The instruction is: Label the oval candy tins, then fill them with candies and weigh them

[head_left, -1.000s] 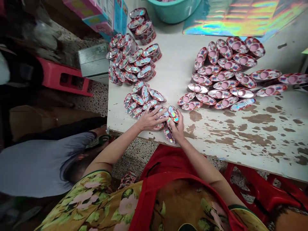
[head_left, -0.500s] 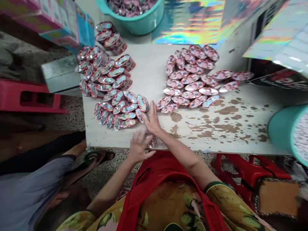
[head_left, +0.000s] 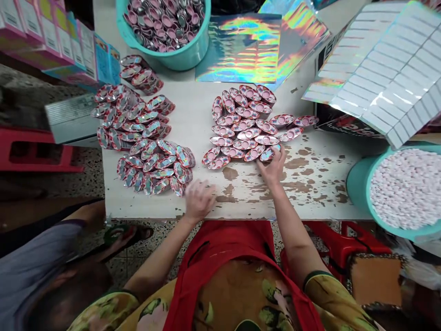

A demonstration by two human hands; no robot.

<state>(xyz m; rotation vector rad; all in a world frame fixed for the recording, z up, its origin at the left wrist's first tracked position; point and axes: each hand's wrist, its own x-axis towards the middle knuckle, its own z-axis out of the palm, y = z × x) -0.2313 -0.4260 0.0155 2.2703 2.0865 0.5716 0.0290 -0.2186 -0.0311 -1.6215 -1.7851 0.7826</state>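
My right hand (head_left: 272, 169) has thumb and fingers around a small printed packet (head_left: 269, 153) with a shiny, lens-shaped top. That packet stands at the near right edge of a group of similar red-and-pink packets (head_left: 244, 125), most with a round pink piece in the top. To the left, my left hand (head_left: 200, 200) is low over the table, slightly blurred, its fingers loosely bent and apart. It is nearest to a packet (head_left: 176, 186) at the corner of another group, whose packets (head_left: 151, 161) have silvery tops without pink pieces. Whether it touches that packet I cannot tell.
A turquoise tub (head_left: 186, 57) of pink-and-silver pieces stands at the back. Holographic sheets (head_left: 241, 50) lie beside it. White gridded sheets (head_left: 379, 78) are at right, above a tub (head_left: 360, 184) of small pale pieces. Boxes (head_left: 82, 50) line the back left; a person (head_left: 37, 271) is below left.
My right hand has gone from the left group to the right group's near edge. My left hand has shifted forward beside the left group; the packet between my hands now stands there. The view has shifted.
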